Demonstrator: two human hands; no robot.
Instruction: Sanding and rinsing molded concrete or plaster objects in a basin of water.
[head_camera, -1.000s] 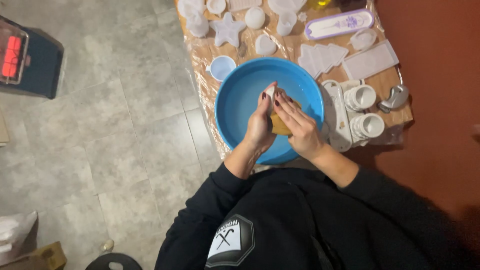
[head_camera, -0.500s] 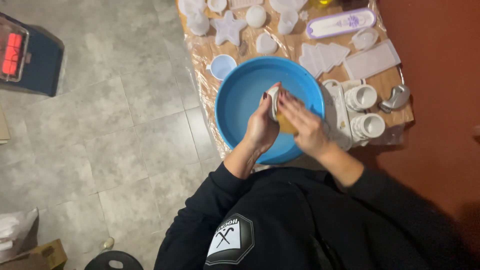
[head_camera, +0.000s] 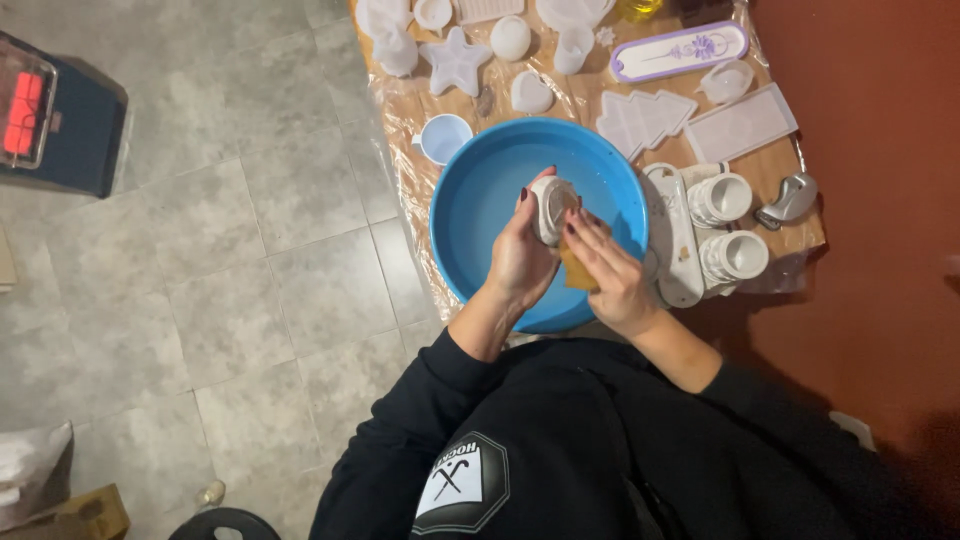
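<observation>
Round white mould (head_camera: 551, 208) gripped in left hand (head_camera: 520, 262), above blue basin (head_camera: 480, 200).

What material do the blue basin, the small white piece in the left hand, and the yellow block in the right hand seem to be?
Basin: likely plastic, with an even blue colour and a smooth, slightly glossy wall. White piece: probably silicone or soft plastic, milky and half-clear like the moulds on the table; I cannot tell which. Yellow block: likely a sponge, matte and dull, mostly hidden by the right hand.
</observation>
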